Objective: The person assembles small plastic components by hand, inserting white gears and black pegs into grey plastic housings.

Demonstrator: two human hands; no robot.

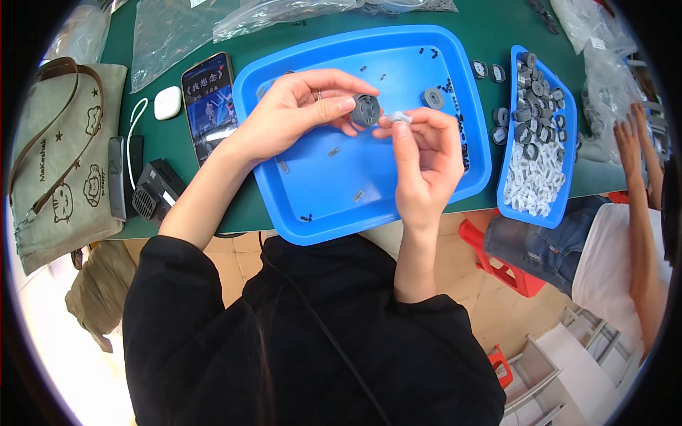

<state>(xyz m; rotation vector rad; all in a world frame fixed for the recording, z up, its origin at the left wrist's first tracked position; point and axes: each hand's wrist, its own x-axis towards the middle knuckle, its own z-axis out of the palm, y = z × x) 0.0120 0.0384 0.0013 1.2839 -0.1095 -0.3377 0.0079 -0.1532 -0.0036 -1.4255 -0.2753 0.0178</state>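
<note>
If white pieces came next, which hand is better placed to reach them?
Probably the right hand: though pinching a pale piece, it's nearer the white pieces; the left hand, farther off, holds a grey part.

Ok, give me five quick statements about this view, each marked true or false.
1. The left hand holds a dark gray round part. True.
2. The right hand is empty. False: it pinches a small whitish piece.
3. The phone lies left of the large blue tray. True.
4. White pieces fill the small blue tray's far end. False: they lie at its near end.
5. A gray disc lies in the large blue tray. True.
</note>
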